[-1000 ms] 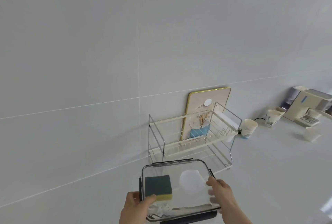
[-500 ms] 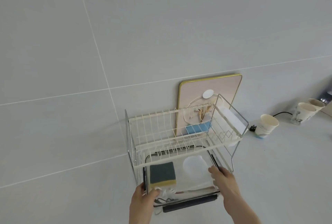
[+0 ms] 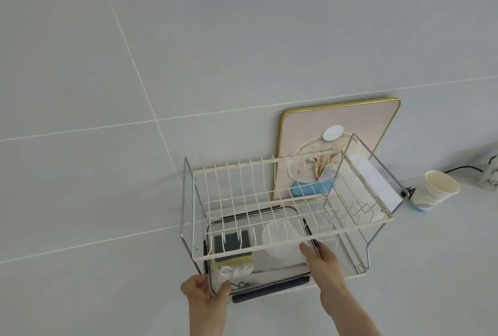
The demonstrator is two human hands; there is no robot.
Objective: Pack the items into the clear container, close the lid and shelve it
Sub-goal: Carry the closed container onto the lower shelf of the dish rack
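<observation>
The clear container, lid closed with dark clips, sits partly inside the lower tier of the white wire dish rack. Through the lid I see a green-and-yellow sponge, a white round item and a coiled white cord. My left hand grips the container's near left corner. My right hand holds its right edge, under the rack's upper tier.
A pink board with a gold rim leans on the tiled wall behind the rack. A blue item lies behind the rack's back. A paper cup stands to the right, with a black cable beyond it.
The container has gone from in front of the rack to under its upper tier, both hands pushing it in. The view has closed in on the rack.
</observation>
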